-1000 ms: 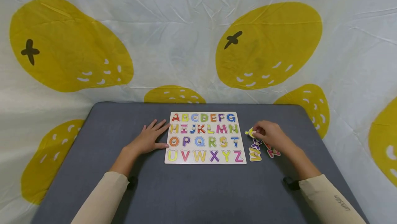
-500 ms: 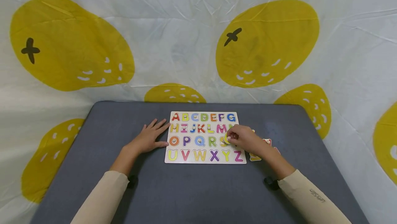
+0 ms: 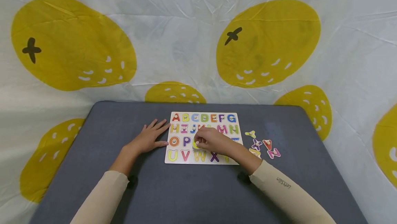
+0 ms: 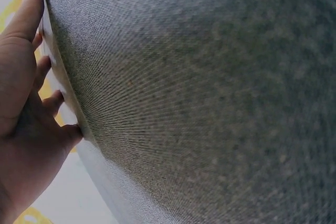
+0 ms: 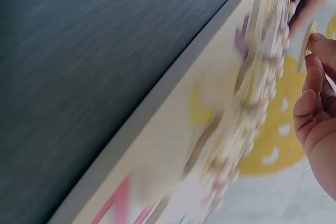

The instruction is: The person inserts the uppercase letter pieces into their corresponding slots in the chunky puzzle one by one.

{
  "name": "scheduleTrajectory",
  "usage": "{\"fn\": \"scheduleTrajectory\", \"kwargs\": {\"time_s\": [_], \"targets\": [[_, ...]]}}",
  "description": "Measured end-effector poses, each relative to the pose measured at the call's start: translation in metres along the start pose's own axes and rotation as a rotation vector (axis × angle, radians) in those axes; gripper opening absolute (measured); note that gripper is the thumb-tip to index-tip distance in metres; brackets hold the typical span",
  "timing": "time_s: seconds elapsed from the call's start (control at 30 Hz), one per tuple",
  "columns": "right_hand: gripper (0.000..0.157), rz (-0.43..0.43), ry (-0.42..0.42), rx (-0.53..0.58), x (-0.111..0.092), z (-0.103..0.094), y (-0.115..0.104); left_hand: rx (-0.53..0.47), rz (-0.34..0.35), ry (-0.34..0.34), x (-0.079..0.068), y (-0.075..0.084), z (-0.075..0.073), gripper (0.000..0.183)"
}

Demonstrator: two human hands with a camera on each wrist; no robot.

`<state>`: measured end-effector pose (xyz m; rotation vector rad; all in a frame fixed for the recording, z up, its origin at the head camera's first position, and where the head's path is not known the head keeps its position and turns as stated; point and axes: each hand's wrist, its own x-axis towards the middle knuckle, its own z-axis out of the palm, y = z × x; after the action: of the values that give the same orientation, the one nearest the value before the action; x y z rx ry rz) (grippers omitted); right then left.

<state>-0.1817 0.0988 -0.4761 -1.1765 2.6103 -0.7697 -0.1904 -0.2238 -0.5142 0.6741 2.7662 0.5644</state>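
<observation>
An alphabet puzzle board [image 3: 192, 162] lies on the table. Its upper rows carry knobbed letters, while the bottom row shows printed letter shapes. Above the board's middle, my right hand [image 3: 214, 140] pinches a yellow letter piece [image 3: 195, 144] between thumb and fingers; the fingers hide part of it. In the right wrist view this letter piece [image 5: 306, 48] is edge-on, raised clear of the board. My left hand [image 3: 149, 138] lies flat with spread fingers, touching the board's left edge. The left wrist view has the left hand [image 4: 31, 114] along that edge.
Right of the board lie loose letters: a yellow Y [image 3: 250, 134], a purple X [image 3: 256, 144], a red V [image 3: 267, 144], a pink Z [image 3: 274, 153] and a partly covered yellow W [image 3: 255, 152]. A fruit-print cloth [image 3: 173, 51] hangs behind the grey table [image 3: 198, 193].
My right hand has carried the yellow letter from the loose pieces leftward over the board to its middle. The left hand has stayed at the board's left edge.
</observation>
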Motion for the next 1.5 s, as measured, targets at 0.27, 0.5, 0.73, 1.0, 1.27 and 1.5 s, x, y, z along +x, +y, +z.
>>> {"fn": "scheduleTrajectory", "kwargs": {"time_s": [0.27,0.5,0.73,1.0,1.27,1.5], "targets": [[0.004,-0.082,-0.071,-0.031,0.031,0.019,-0.021,0.013,-0.004,-0.003,-0.001,0.000,0.000,0.083],[0.005,-0.116,-0.139,-0.016,0.050,0.031,-0.037,0.000,0.003,-0.001,0.001,0.001,-0.005,0.081],[0.006,-0.138,-0.147,-0.021,0.057,0.045,-0.039,0.003,0.011,0.001,0.001,0.000,-0.005,0.081],[0.004,-0.146,-0.162,-0.084,0.066,0.053,-0.046,0.007,0.012,0.015,0.000,-0.001,-0.003,0.081],[0.002,-0.137,-0.159,-0.130,0.065,0.054,-0.052,0.016,0.010,0.012,0.000,-0.002,-0.002,0.081],[0.009,-0.137,-0.140,-0.079,0.058,0.050,-0.047,0.012,0.009,0.012,0.001,-0.002,-0.002,0.081]]}}
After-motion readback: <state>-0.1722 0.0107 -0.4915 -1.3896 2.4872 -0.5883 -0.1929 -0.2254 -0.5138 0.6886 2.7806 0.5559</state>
